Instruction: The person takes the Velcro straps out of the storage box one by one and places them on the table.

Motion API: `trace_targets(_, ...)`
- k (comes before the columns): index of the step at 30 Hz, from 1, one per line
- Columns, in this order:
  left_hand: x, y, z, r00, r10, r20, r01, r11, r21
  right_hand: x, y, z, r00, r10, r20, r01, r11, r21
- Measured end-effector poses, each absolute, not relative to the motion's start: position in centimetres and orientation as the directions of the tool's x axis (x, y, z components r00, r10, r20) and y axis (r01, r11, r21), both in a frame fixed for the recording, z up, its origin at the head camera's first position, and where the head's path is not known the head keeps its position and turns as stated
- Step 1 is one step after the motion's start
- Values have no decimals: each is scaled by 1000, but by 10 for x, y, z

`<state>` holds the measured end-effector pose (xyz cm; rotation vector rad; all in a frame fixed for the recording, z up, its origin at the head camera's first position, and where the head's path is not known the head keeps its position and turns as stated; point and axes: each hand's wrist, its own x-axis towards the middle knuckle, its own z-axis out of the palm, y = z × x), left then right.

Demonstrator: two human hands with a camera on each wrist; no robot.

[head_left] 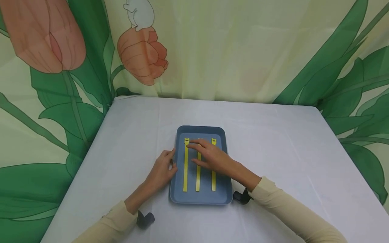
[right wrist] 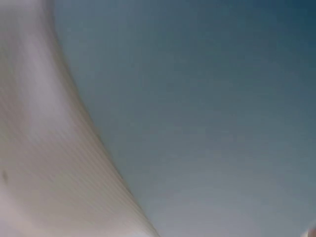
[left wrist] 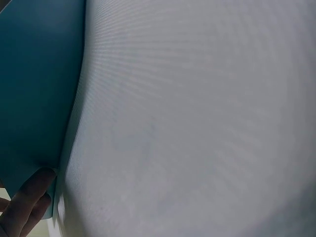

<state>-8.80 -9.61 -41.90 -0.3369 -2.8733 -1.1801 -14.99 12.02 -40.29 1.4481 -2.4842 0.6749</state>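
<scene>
Three yellow strips lay lengthwise in the blue tray (head_left: 206, 184), side by side and apart, slotted heads at the far end, plain tails toward me. The left strip (head_left: 185, 165) showed almost whole. The middle strip (head_left: 198, 180) and the right strip (head_left: 214, 184) ran partly under my right hand (head_left: 212, 157).

Right hand: came in over the tray's right side, slantwise across the strips. Fingers reached out, thumb apart, nothing held. Fingertips pointed left and were right by the left strip's head; contact or a small gap, I could not tell. The strip's long axis ran back toward me from there, across the line of my fingers rather than along it. The right wrist view gave little but blurred blue-grey.

Left hand (head_left: 162, 168): outside the tray, at its left wall, fingers laid loosely against it, not wrapped round anything. It sat beside the left strip's middle, with the wall between. So the right was the nearer hand to that head, the left merely alongside the shaft.
</scene>
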Motion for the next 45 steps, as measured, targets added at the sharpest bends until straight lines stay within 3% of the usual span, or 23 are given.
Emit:
trace_targets(13,-92,-97,-417,-974,185,129,223,706,673,-153,118,-379,-504,-771,390,-860,408,-306)
trace_targets(45,-88,-96,-421,-970,200,136,239,707,666,-152,102,-377,-486,-791,371,-870,399,-291)
